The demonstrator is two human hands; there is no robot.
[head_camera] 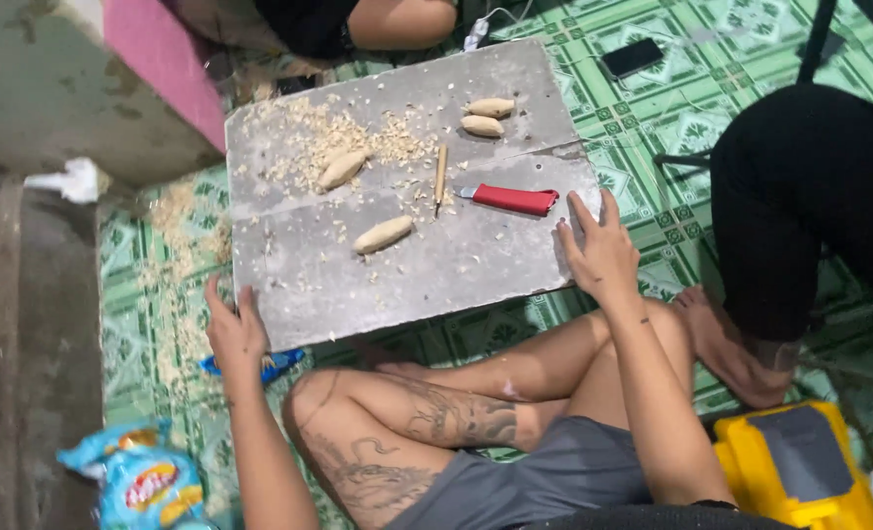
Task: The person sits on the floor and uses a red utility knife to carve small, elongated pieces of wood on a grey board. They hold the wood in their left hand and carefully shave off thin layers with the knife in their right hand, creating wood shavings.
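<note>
A grey slab board (436, 275) lies on the floor in front of my crossed legs. My left hand (233, 329) grips its near left corner. My right hand (599, 245) rests with spread fingers on its right edge. On the board lie several carved pale wood pieces (383, 234), a thin wooden stick (440, 175) and a red-handled knife (508, 198) just beyond my right fingertips. Wood shavings (338, 137) cover the far part of the board.
Another person in black trousers (810, 196) sits at the right, bare foot (726, 344) near my knee. A third person (358, 25) sits beyond the board. A phone (633, 57), a yellow box (800, 466), a blue snack bag (142, 481) and a concrete step (34, 88) surround me.
</note>
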